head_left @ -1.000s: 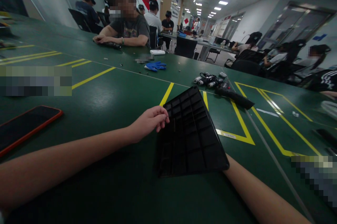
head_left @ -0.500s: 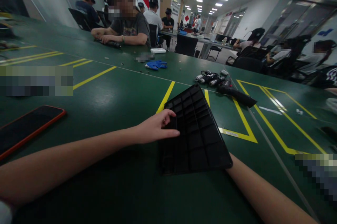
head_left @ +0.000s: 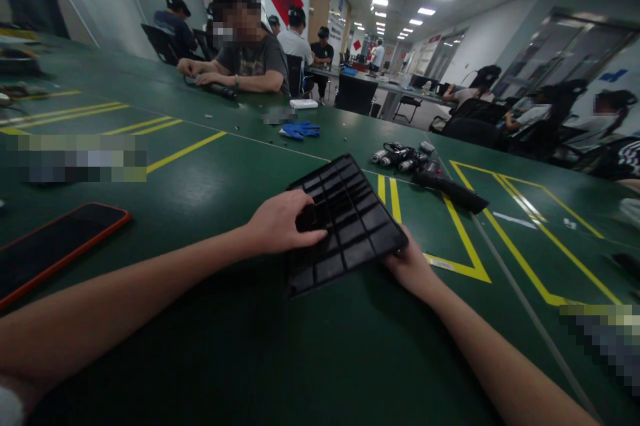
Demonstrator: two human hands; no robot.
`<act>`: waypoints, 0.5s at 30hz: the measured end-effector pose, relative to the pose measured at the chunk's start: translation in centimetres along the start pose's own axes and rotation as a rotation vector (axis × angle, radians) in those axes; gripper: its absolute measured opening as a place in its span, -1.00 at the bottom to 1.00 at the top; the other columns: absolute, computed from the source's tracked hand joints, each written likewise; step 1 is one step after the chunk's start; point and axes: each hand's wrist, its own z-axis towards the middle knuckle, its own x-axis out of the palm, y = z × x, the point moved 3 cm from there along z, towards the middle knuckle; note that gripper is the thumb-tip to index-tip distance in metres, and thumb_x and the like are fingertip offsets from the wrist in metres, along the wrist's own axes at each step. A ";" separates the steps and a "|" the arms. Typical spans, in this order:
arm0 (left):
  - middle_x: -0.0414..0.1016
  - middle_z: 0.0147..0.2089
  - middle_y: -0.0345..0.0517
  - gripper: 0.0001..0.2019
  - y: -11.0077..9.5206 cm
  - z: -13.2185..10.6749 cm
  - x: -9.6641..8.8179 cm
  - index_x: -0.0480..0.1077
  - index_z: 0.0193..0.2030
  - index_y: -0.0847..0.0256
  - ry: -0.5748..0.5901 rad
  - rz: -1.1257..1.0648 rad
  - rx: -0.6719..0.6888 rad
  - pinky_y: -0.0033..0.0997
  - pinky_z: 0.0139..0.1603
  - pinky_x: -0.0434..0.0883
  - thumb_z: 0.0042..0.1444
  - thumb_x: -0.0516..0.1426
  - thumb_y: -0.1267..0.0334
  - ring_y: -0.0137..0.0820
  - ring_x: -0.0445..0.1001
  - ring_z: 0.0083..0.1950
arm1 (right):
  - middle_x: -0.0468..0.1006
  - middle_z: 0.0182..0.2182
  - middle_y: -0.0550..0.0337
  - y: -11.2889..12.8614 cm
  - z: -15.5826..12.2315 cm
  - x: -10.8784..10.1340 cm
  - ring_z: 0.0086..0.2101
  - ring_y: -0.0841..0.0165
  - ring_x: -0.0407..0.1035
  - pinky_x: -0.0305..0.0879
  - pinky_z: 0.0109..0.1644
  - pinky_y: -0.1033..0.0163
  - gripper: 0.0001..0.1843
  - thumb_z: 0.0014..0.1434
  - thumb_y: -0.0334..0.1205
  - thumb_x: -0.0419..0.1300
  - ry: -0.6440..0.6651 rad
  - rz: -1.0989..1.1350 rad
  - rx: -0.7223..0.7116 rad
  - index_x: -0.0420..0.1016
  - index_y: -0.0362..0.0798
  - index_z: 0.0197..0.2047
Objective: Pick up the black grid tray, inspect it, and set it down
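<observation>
A black tray (head_left: pixel 357 216), divided by a grid of shallow ridges into many small compartments, is held tilted above the green table. My right hand (head_left: pixel 413 263) grips its near right corner from below, with most of the fingers hidden under it. At the tray's left side is my left hand (head_left: pixel 285 223), fingers curled and thumb stretched over the compartments. Something dark shows between that thumb and the fingers. It blends into the black tray, so I cannot make out its shape.
On the green table (head_left: pixel 200 346) with yellow tape lines lie a phone (head_left: pixel 65 246) in an orange case, a blue glove (head_left: pixel 301 130), a bundle of metal cylinders with cables (head_left: pixel 400 156) and a black elongated object (head_left: pixel 453 191). A person (head_left: pixel 250 56) sits across the table.
The tray has moved left and slightly up, and its surface now catches more light. My right hand has come into view at its corner. My left hand has shifted left with it.
</observation>
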 end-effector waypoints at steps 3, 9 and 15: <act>0.46 -0.11 0.10 -0.44 5.4 1.2 -1.7 0.37 -0.13 0.29 -0.033 0.182 -0.240 -0.28 -0.16 0.36 -0.01 0.04 -0.20 -0.17 0.43 -0.11 | 0.45 -0.07 0.01 -3.5 0.8 -2.9 -0.02 0.08 0.26 0.22 0.04 -0.11 -0.55 0.05 -0.09 0.12 -0.102 -0.157 0.170 0.34 0.00 0.03; 0.48 -0.21 0.15 -0.29 14.3 0.7 -3.7 0.40 -0.23 0.46 0.054 0.384 -0.532 -0.29 -0.23 0.37 0.02 -0.06 -0.30 -0.27 0.42 -0.20 | 0.46 -0.06 -0.13 -10.4 0.3 -6.5 -0.04 0.02 0.27 0.15 0.07 -0.10 -0.49 0.05 -0.06 0.06 -0.155 -0.509 0.398 0.35 -0.15 0.03; 0.45 -0.24 0.18 -0.36 16.3 0.6 -3.9 0.42 -0.21 0.50 -0.052 0.428 -0.561 -0.19 -0.15 0.38 0.12 -0.08 -0.17 -0.15 0.45 -0.12 | 0.44 -0.07 -0.17 -9.8 0.1 -6.0 -0.03 0.03 0.24 0.14 0.09 -0.09 -0.49 0.11 -0.01 0.01 -0.168 -0.696 0.303 0.35 -0.18 0.02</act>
